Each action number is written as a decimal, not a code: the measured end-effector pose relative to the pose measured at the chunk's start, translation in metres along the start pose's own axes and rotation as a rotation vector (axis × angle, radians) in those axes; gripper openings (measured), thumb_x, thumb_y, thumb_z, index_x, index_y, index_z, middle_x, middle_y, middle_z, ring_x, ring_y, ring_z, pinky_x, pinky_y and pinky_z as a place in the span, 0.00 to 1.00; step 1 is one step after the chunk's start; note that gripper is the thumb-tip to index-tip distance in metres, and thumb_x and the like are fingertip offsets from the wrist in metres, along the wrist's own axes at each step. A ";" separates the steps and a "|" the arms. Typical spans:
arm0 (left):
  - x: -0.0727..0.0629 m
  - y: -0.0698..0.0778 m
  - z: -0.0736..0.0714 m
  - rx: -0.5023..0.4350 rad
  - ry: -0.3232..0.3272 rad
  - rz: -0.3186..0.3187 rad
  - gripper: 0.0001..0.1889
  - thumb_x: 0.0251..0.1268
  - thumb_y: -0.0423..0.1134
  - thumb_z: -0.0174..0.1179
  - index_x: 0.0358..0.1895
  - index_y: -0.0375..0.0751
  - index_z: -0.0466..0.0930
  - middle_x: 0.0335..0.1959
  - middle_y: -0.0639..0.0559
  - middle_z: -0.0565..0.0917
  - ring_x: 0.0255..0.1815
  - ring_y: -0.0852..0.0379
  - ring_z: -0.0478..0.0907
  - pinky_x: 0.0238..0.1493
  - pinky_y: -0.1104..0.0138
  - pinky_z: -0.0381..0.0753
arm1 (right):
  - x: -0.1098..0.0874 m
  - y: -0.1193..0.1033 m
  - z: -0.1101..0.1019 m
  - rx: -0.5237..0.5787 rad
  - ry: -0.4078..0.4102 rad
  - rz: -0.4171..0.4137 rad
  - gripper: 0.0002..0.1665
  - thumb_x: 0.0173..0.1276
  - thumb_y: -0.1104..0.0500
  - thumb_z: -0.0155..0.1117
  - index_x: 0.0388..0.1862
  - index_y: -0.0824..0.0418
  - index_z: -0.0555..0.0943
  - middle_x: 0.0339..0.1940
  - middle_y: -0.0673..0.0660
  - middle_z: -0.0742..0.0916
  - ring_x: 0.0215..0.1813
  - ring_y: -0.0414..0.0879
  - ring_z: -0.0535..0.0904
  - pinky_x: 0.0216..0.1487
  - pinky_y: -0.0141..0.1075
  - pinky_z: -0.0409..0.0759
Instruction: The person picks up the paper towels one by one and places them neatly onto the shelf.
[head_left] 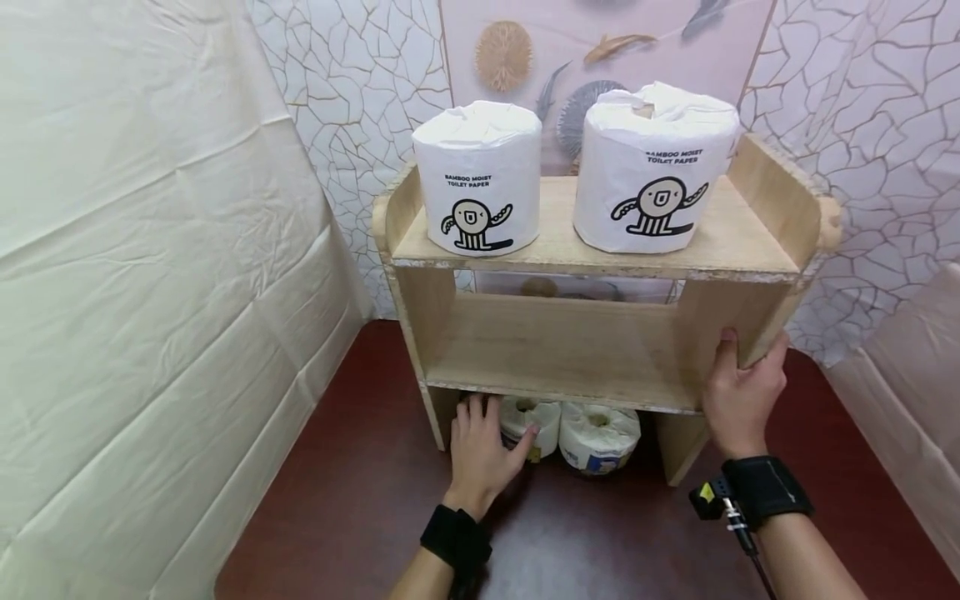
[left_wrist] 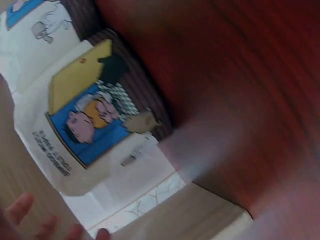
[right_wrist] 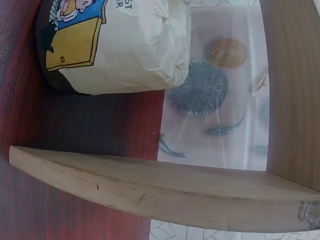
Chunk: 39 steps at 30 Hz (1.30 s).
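Note:
A small wooden shelf (head_left: 562,337) stands against the back wall. On its top board sit two white wrapped toilet paper rolls, a left one (head_left: 480,179) and a right one (head_left: 657,171). Two more wrapped rolls, a left one (head_left: 542,429) and a right one (head_left: 597,435), lie side by side under the lower board. My left hand (head_left: 483,454) reaches in at the lower left, fingers extended beside the nearer roll (left_wrist: 100,120); whether they touch it I cannot tell. My right hand (head_left: 742,404) grips the shelf's right side panel (right_wrist: 165,190), thumb on the inner face.
Below everything is a dark red-brown table (head_left: 570,533). A pale cloth-like wall (head_left: 187,275) rises on the left, another (head_left: 907,392) on the right. Behind the shelf hangs a pink picture (head_left: 502,58) on crackle-patterned wallpaper (head_left: 352,92).

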<state>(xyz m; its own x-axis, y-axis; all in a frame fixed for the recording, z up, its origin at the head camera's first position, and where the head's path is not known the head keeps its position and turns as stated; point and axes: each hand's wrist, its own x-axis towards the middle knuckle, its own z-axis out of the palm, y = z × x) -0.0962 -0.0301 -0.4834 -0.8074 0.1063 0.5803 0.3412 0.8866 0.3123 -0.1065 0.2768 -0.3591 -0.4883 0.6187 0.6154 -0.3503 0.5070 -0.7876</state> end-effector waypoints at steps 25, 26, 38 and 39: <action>0.002 0.025 0.035 -0.161 -0.181 -0.319 0.56 0.59 0.76 0.67 0.82 0.43 0.60 0.79 0.29 0.62 0.70 0.27 0.71 0.49 0.44 0.85 | 0.001 0.002 -0.001 -0.007 0.012 0.012 0.25 0.80 0.55 0.60 0.72 0.58 0.76 0.56 0.63 0.88 0.52 0.30 0.80 0.52 0.26 0.75; 0.002 0.026 0.035 -0.157 -0.177 -0.326 0.58 0.58 0.76 0.67 0.82 0.42 0.59 0.79 0.29 0.62 0.69 0.27 0.72 0.48 0.45 0.85 | 0.001 0.002 -0.001 -0.008 0.011 0.011 0.25 0.80 0.54 0.60 0.72 0.57 0.76 0.56 0.63 0.88 0.52 0.30 0.80 0.52 0.26 0.74; 0.002 0.032 0.039 -0.174 -0.174 -0.395 0.57 0.61 0.70 0.70 0.83 0.37 0.58 0.77 0.26 0.63 0.67 0.26 0.74 0.45 0.46 0.86 | -0.001 0.002 -0.001 0.001 -0.005 -0.009 0.26 0.80 0.54 0.60 0.74 0.55 0.75 0.57 0.65 0.87 0.53 0.31 0.80 0.52 0.26 0.75; 0.002 0.032 0.039 -0.173 -0.174 -0.397 0.56 0.61 0.69 0.70 0.83 0.36 0.58 0.77 0.26 0.64 0.67 0.27 0.74 0.45 0.46 0.86 | -0.001 0.001 -0.001 0.002 -0.007 -0.012 0.26 0.80 0.54 0.60 0.74 0.55 0.75 0.57 0.65 0.87 0.53 0.31 0.80 0.52 0.26 0.75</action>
<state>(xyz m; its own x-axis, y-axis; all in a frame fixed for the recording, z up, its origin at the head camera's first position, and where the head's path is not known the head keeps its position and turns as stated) -0.1055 0.0161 -0.5018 -0.9554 -0.1395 0.2604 0.0525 0.7873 0.6143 -0.1059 0.2775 -0.3606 -0.4895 0.6084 0.6247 -0.3574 0.5135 -0.7801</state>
